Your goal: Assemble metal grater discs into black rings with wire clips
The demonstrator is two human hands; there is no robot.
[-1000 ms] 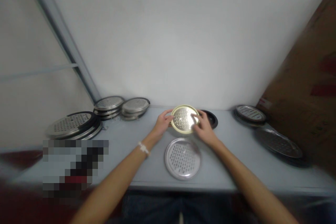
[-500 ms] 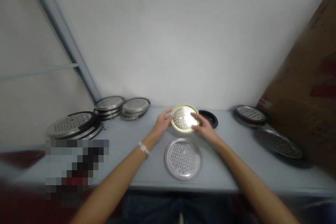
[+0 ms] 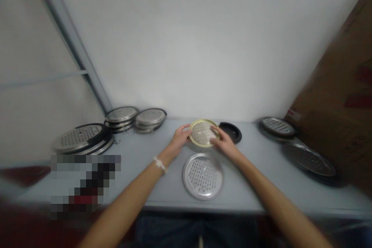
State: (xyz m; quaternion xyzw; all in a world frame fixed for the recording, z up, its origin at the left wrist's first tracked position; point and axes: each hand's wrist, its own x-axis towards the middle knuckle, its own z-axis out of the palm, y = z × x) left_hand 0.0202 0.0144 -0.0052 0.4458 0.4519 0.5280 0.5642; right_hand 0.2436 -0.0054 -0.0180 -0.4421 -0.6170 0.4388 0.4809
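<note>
Between my two hands is a round grater plate with a yellow rim (image 3: 203,133), tilted above the back of the table. My left hand (image 3: 179,139) grips its left edge. On the right edge, the fingers of my right hand (image 3: 226,142) lie over the face and rim. Below it, towards me, a silver round grater plate (image 3: 203,176) rests flat on the table. A black round dish (image 3: 235,133) sits just behind my right hand, partly hidden by it.
On the left stand stacks of round graters with black edges (image 3: 78,139), (image 3: 121,114) and a further stack of graters (image 3: 150,116). More round plates (image 3: 277,126) and a wrapped round plate (image 3: 310,159) lie at right beside a cardboard box (image 3: 334,97). A white wall (image 3: 186,46) closes the back.
The yellow-rimmed grater plate has tipped and dropped slightly, losing its bright glare. Both hands keep hold of it; the other things stay put.
</note>
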